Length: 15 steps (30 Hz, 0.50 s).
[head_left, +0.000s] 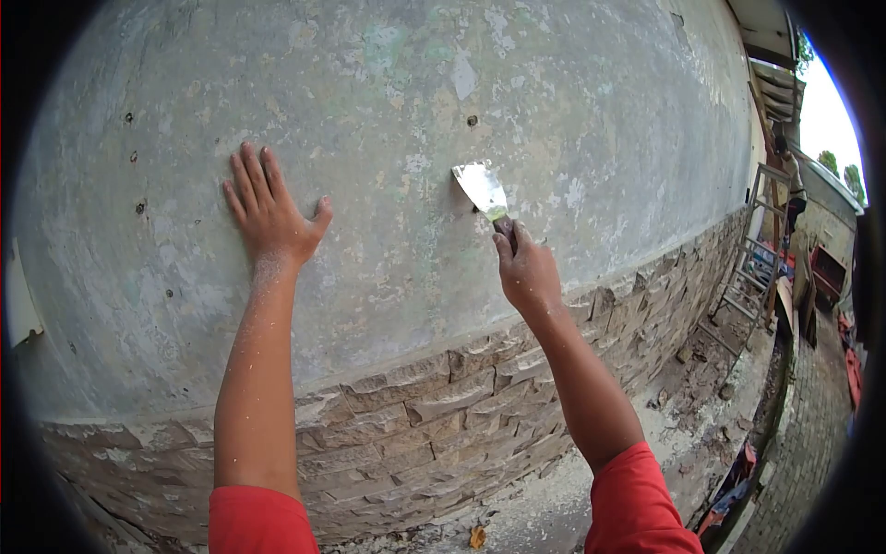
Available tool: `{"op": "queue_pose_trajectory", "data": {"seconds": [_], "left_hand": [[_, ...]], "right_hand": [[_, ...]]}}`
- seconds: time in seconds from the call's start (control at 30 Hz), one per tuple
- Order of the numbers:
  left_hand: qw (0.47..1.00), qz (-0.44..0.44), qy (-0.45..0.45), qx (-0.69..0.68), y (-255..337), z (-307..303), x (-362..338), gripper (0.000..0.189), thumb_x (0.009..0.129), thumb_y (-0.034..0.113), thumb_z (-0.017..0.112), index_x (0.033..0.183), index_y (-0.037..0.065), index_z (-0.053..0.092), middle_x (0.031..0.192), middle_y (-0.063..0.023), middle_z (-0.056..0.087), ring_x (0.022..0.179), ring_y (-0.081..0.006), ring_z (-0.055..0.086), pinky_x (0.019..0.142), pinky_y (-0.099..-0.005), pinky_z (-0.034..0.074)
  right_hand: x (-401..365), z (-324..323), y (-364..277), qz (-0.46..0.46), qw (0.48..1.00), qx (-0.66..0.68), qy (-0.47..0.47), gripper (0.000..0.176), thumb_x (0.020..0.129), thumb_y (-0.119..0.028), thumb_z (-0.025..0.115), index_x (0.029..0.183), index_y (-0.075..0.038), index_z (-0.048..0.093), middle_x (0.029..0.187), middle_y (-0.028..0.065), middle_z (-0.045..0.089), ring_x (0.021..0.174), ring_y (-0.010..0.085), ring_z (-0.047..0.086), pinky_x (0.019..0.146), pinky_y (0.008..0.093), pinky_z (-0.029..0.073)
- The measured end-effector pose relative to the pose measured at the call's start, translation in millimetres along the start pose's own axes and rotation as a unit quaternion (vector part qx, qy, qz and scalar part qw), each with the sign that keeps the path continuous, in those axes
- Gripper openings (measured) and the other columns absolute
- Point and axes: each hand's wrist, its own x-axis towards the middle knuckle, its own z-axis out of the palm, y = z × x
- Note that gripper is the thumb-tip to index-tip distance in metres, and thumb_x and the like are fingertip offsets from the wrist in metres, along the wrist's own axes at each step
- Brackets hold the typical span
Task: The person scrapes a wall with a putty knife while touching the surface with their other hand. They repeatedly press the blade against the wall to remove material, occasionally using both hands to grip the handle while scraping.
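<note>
While the left hand [272, 222] lies flat, fingers spread, on the flaking wall [378, 249], the right hand [530, 272] grips a scraper [483, 189]. Its flared, shiny metal blade is at the wall, above rough stone cladding [452, 397].

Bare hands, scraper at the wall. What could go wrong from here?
1. The scraper might snag if pushed up into the dark spot, perhaps a hole, above its blade.
2. If the blade slips, the bare right hand could graze the patchy wall.
3. Pale specks dot the left forearm, so more debris may land on bare skin.
</note>
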Motion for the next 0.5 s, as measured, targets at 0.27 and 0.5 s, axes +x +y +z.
{"op": "queue_pose_trajectory", "data": {"seconds": [0.27,0.5], "left_hand": [[0.998,-0.01,-0.056,0.028,1.0,-7.5,-0.4,0.098,0.08,0.055,0.053,0.149,0.002,0.008,0.156,-0.0195,0.002,0.145,-0.0335,0.0,0.115,-0.052,0.001],[0.998,-0.022,-0.062,-0.001,2.7,-12.5,2.3,0.099,0.078,0.051,0.056,0.149,0.002,0.007,0.156,-0.0182,0.002,0.145,-0.0315,0.0,0.116,-0.05,0.001]], "right_hand": [[47.8,-20.9,-73.7,-0.042,0.998,0.042,0.022,0.037,0.096,-0.035,0.046,0.113,-0.005,0.057,0.084,0.0262,0.065,0.082,0.0448,0.062,0.071,0.0526,0.049],[13.3,-1.7,-64.7,-0.023,0.999,0.027,-0.008,0.037,0.096,-0.037,0.045,0.115,-0.007,0.056,0.083,0.0284,0.064,0.082,0.046,0.062,0.072,0.0531,0.049]]}}
